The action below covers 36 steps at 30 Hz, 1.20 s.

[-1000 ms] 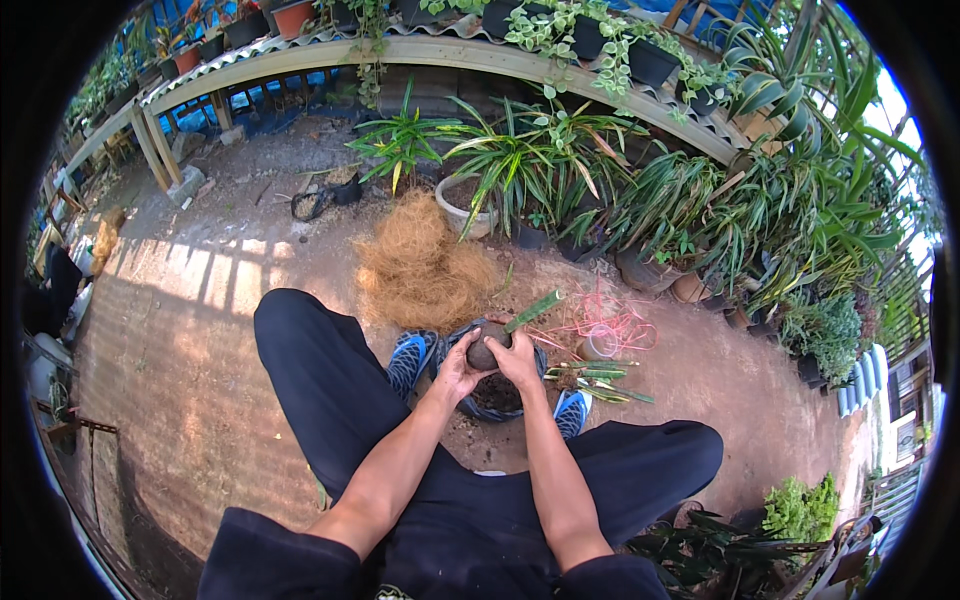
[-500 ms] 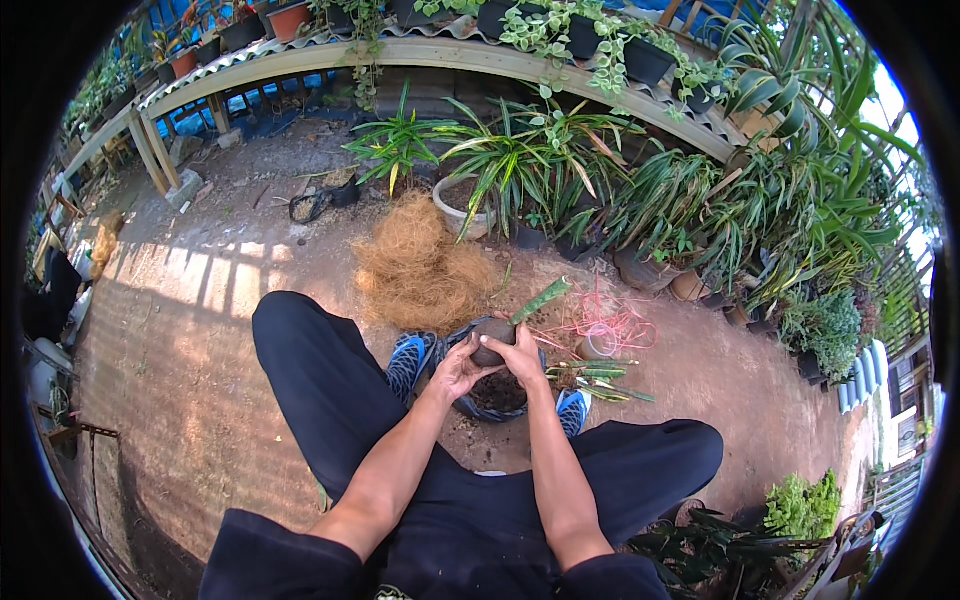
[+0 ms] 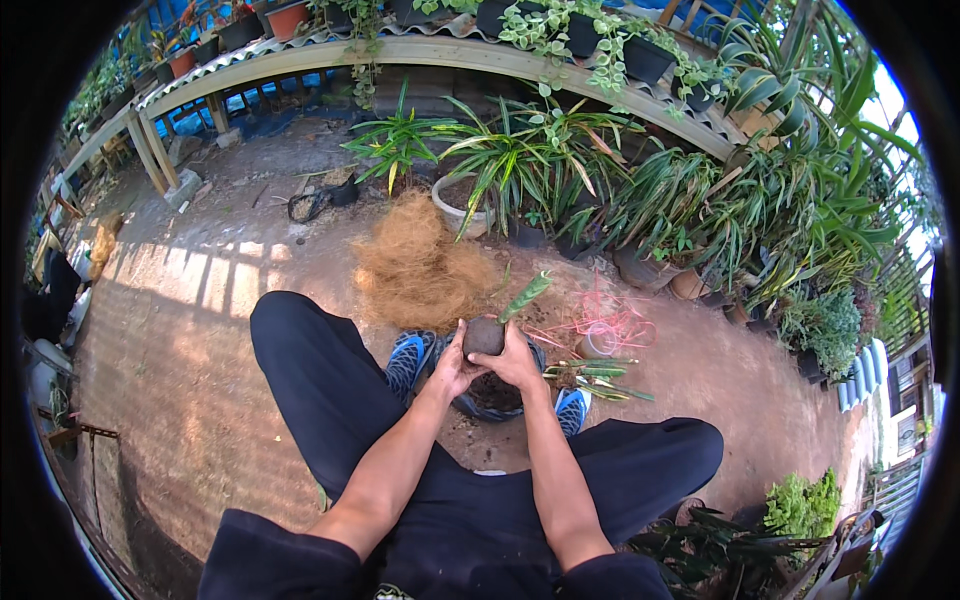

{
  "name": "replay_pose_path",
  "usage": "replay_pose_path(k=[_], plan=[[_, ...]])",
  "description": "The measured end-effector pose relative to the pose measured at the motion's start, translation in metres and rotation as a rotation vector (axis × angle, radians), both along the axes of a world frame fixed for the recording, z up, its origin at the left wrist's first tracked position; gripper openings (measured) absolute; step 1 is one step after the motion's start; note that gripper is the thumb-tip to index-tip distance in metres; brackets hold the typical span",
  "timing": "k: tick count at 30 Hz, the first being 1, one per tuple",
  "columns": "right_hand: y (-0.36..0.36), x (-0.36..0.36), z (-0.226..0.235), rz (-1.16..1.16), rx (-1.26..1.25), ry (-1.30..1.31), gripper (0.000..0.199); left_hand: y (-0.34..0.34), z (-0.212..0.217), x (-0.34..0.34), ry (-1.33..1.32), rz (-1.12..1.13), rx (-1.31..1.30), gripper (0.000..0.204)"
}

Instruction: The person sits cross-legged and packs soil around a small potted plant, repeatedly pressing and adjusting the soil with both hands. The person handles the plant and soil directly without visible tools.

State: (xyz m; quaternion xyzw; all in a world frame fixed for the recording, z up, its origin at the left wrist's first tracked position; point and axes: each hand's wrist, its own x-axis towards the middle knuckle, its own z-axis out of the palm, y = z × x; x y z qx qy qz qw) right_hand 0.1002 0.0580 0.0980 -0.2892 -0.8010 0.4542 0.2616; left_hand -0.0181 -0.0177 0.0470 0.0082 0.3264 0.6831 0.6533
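Both my hands are closed round a dark ball of soil from which a thick green plant cutting sticks up, leaning right. My left hand cups its left side, and my right hand presses on its right and front. Directly below the ball stands a dark tub with loose soil in it, partly hidden by my hands. Just right of the tub, more cut green leaves lie on the ground.
A heap of brown fibre lies beyond my hands. Tangled pink string surrounds a small clear cup at right. My shoes flank the tub. A pale pot and leafy plants line the back, below a wooden shelf.
The soil ball has turned and tipped in my hands, and its cutting has swung slightly left and stands more upright. My fingers have shifted round the ball.
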Motion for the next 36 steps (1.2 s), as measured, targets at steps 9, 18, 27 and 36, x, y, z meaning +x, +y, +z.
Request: replay_pose_path(k=[9, 18, 27, 36], plan=[[-0.003, 0.000, -0.007, -0.072, -0.209, 0.087, 0.083, -0.001, -0.004, 0.008, -0.052, 0.013, 0.078, 0.055], [-0.017, -0.017, -0.010, -0.135, -0.032, 0.183, 0.068, 0.001, -0.004, 0.009, -0.169, 0.201, -0.041, 0.055], [-0.024, -0.024, -0.014, -0.266, 0.012, 0.208, 0.051, 0.006, -0.015, 0.016, -0.207, 0.240, 0.019, 0.050], [-0.021, -0.026, -0.028, -0.366, -0.003, 0.302, 0.034, 0.005, -0.014, 0.016, -0.153, 0.186, -0.017, 0.054]])
